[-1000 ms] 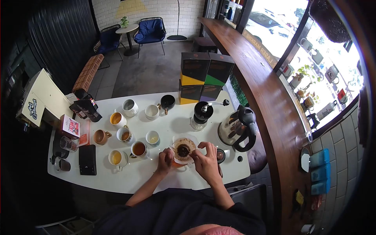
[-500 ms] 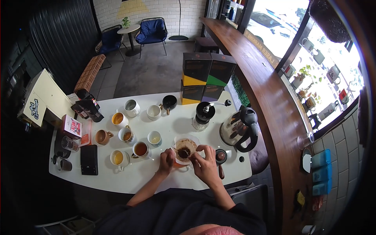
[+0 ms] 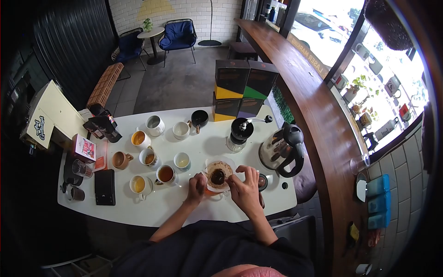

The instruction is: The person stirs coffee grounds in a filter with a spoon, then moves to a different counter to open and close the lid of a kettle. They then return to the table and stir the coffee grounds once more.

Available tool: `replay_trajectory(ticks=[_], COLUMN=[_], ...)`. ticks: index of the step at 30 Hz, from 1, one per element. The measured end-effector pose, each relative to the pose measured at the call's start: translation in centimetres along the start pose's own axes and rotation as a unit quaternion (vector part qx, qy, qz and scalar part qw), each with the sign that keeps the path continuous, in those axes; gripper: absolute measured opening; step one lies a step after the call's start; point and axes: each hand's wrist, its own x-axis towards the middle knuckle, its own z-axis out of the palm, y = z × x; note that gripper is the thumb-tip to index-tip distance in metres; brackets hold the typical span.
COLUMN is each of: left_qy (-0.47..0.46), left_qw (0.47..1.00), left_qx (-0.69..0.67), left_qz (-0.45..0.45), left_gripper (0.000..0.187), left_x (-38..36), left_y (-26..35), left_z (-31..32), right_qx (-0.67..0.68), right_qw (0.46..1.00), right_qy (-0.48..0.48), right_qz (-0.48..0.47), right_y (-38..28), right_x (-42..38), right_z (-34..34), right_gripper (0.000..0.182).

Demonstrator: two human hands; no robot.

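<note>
A paper coffee filter (image 3: 224, 162) with dark wet grounds at its bottom sits in an orange-tinted dripper (image 3: 211, 194), mostly covered by the paper and my hands. My left hand (image 3: 197, 188) is closed at the filter's left edge, fingers curled on the rim. On the opposite side, my right hand (image 3: 247, 190) pinches the rim between thumb and fingertips. Just beyond my right hand is a tool with a round brown top (image 3: 262, 182), partly hidden. Left of the filter stand a mug of dark tea-coloured liquid (image 3: 165, 174) and a cup of pale liquid (image 3: 182, 161).
On the white table (image 3: 207, 138) stand several more mugs, a hand coffee grinder (image 3: 239, 134), a steel kettle (image 3: 282, 150) at the right and stacked black boxes (image 3: 235, 87) at the back. A black tray (image 3: 105, 187) lies left. A wooden counter (image 3: 309, 101) runs along the window.
My right hand has moved slightly right and its fingers have lifted. The dark grounds inside the filter now show more fully. My left hand stays nearly in place.
</note>
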Motion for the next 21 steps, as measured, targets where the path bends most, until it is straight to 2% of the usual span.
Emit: replay_trajectory(ticks=[4,7,9,14,21], left_qy=[0.01,0.026,-0.002,0.001,0.023], left_qw=[0.999,1.0,0.999,1.0,0.999], left_qx=[-0.036,0.006,0.042,0.027,0.039], left_qz=[-0.013,0.004,-0.009,0.0,0.015], left_gripper=[0.043,0.043,0.042,0.042,0.041], left_x=[-0.4,0.4,0.6,0.4,0.2], left_y=[-1.9,1.7,3.6,2.7,2.0], left_z=[0.3,0.3,0.0,0.0,0.2], right_qx=[0.027,0.06,0.076,0.097,0.038], right_qw=[0.999,0.998,0.997,0.995,0.999], right_qy=[-0.024,-0.029,-0.032,-0.034,0.006], right_qz=[0.001,0.008,0.008,0.009,0.007], right_y=[-0.2,-0.5,-0.5,-0.2,0.1], right_x=[-0.1,-0.2,-0.1,-0.1,0.0], right_z=[0.6,0.2,-0.2,0.1,0.6], right_gripper=[0.012,0.012,0.012,0.012,0.012])
